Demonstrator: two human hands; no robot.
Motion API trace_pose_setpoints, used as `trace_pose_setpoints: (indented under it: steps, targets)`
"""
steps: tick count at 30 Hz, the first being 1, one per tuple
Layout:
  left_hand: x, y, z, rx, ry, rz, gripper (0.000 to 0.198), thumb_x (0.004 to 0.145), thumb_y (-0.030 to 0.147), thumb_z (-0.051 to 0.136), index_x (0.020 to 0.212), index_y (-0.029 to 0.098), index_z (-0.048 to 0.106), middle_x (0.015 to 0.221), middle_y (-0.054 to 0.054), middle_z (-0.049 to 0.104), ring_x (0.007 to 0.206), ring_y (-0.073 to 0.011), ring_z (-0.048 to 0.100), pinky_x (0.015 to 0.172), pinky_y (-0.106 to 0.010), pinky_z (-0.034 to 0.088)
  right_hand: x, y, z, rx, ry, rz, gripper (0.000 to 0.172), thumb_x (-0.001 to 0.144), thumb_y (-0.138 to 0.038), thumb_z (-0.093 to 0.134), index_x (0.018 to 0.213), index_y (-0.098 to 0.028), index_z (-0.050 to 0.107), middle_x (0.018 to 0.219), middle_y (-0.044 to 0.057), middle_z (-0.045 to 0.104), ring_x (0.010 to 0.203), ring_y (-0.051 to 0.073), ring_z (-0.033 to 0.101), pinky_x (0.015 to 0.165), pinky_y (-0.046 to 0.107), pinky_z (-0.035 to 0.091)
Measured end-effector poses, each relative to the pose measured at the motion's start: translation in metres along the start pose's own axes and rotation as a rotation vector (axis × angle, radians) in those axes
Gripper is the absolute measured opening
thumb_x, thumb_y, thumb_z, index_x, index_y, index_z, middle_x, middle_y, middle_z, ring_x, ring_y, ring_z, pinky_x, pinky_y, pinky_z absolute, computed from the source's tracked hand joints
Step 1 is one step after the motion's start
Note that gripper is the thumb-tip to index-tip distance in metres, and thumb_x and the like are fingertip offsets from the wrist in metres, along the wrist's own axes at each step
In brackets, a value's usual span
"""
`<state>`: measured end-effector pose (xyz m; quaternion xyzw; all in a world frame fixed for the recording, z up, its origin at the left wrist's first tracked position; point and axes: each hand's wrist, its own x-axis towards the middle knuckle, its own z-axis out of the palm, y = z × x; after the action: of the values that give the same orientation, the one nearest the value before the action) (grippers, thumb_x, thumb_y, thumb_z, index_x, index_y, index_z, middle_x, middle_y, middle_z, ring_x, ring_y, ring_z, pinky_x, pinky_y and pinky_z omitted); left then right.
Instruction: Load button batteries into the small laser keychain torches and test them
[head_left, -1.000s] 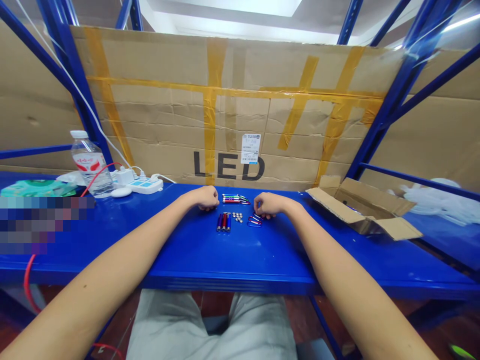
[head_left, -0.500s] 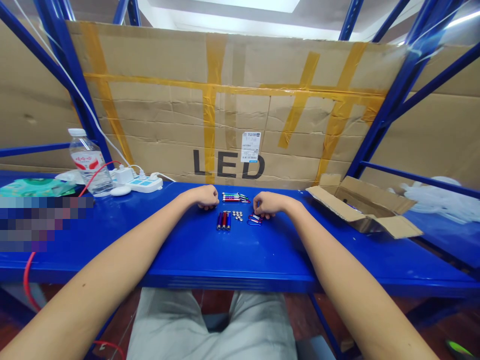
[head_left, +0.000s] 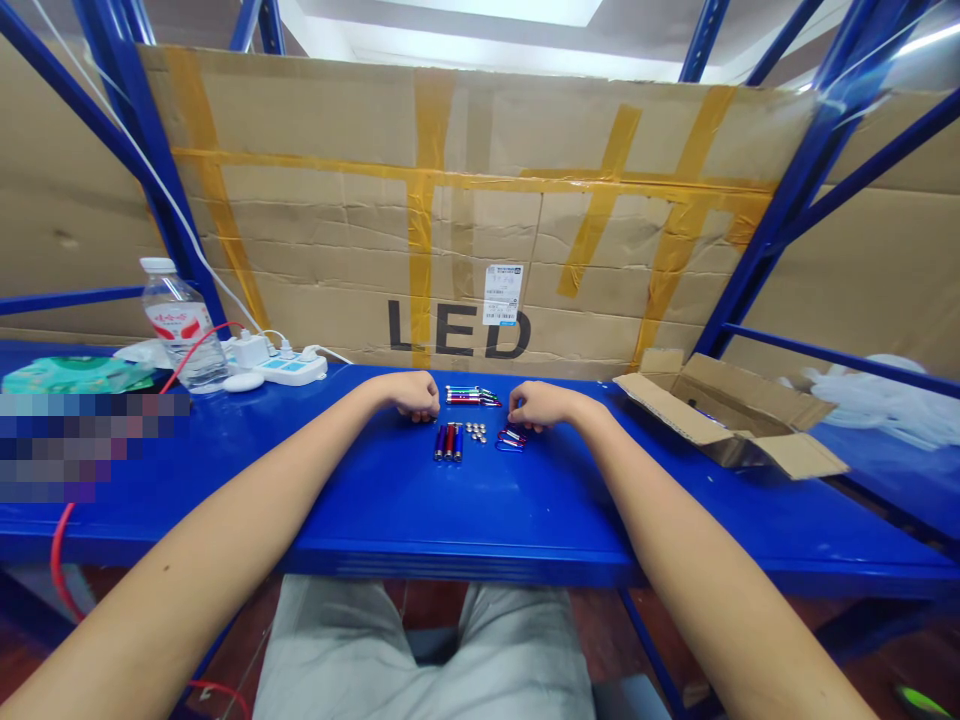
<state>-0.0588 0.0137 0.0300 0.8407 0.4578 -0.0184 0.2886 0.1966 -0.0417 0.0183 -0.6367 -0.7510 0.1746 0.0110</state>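
Note:
My left hand [head_left: 415, 396] rests on the blue table as a closed fist, with nothing visible in it. Just to its right several slim metal penlights [head_left: 463, 396] with clips lie side by side. Nearer to me stand out three thicker tubes [head_left: 449, 442], two blue and one red, like small flashlight bodies. Small silver button cells [head_left: 475, 431] are grouped beside them. My right hand [head_left: 537, 404] is curled closed, fingertips down, right behind several red and blue carabiners [head_left: 511, 438]; whether it touches them is hard to see.
An open cardboard box [head_left: 712, 420] sits to the right, with clear plastic bags [head_left: 885, 395] beyond. On the left are a water bottle [head_left: 184, 330], a white power strip [head_left: 292, 368] with cables, and a green packet [head_left: 75, 375]. A large cardboard sheet [head_left: 322, 240] stands behind the table.
The view has shifted very slightly. Both hands and the small parts stay where they were.

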Motion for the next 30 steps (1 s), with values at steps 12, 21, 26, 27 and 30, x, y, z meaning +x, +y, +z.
trace_pose_setpoints:
  steps: [12,21,26,27,30]
  targets:
    - [-0.0001,0.0021,0.0028,0.005,0.006,0.071,0.015,0.059,0.028,0.061,0.067,0.016,0.066,0.061,0.000,0.055,0.058,-0.0129,0.044,0.055,-0.028,0.030,0.0009,-0.0006,0.0006,-0.003,-0.022,-0.012,0.018,0.080,-0.031,0.062,0.091,-0.017,0.067,0.077,0.004,0.068,0.056,0.013,0.061,0.050,0.023,0.040]
    - [0.0031,-0.0006,0.0027,-0.010,0.002,0.080,0.020,0.060,0.028,0.063,0.074,0.017,0.072,0.074,-0.004,0.067,0.066,-0.0147,0.052,0.058,-0.026,0.036,-0.0001,-0.0015,0.0001,0.010,0.000,-0.006,0.018,0.079,-0.030,0.063,0.092,-0.017,0.066,0.078,0.004,0.068,0.057,0.013,0.061,0.051,0.024,0.042]
    - [0.0026,0.0006,0.0036,0.005,0.006,0.086,0.021,0.062,0.029,0.063,0.076,0.016,0.074,0.077,-0.005,0.068,0.070,-0.0159,0.054,0.062,-0.027,0.038,-0.0002,-0.0010,0.0002,0.005,-0.005,-0.010,0.018,0.079,-0.030,0.063,0.092,-0.017,0.066,0.079,0.004,0.068,0.057,0.013,0.061,0.051,0.023,0.041]
    - [0.0023,0.0010,0.0037,0.009,0.006,0.085,0.021,0.063,0.029,0.063,0.076,0.016,0.073,0.076,-0.005,0.068,0.069,-0.0156,0.053,0.062,-0.027,0.038,-0.0001,-0.0009,0.0003,0.003,-0.005,-0.011,0.018,0.079,-0.030,0.063,0.092,-0.017,0.066,0.078,0.003,0.068,0.057,0.013,0.061,0.050,0.023,0.041]
    - [0.0019,0.0020,0.0042,0.009,0.003,0.082,0.022,0.063,0.030,0.064,0.076,0.015,0.073,0.073,-0.004,0.066,0.066,-0.0147,0.051,0.060,-0.026,0.036,0.0001,-0.0008,0.0004,0.003,-0.008,-0.012,0.018,0.079,-0.030,0.064,0.092,-0.017,0.066,0.076,0.003,0.067,0.057,0.013,0.060,0.050,0.023,0.040]
